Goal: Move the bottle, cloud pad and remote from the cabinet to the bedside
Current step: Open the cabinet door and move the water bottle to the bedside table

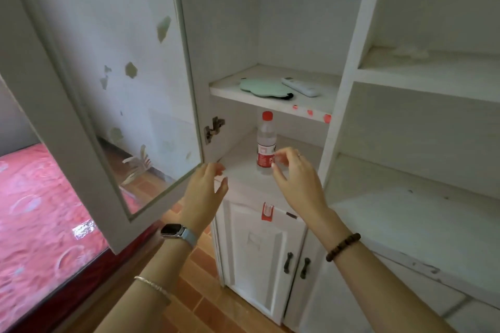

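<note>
Job looked barely begun, nothing at bed (35, 211) at 8 o'clock.
Bottle (266, 143) stood in cabinet (349, 62).
Pad (261, 86) lay on shelf (327, 89) at bottle's 12 o'clock, remote (300, 86) at pad's 3 o'clock.
Right hand (295, 176) spread, just beside bottle, no grip.
Left hand (207, 186) loose, empty.

Clear bottle (266, 140) with red cap and label; pale green cloud pad (259, 86); white remote (300, 86); red patterned bedspread (32, 211)
</note>
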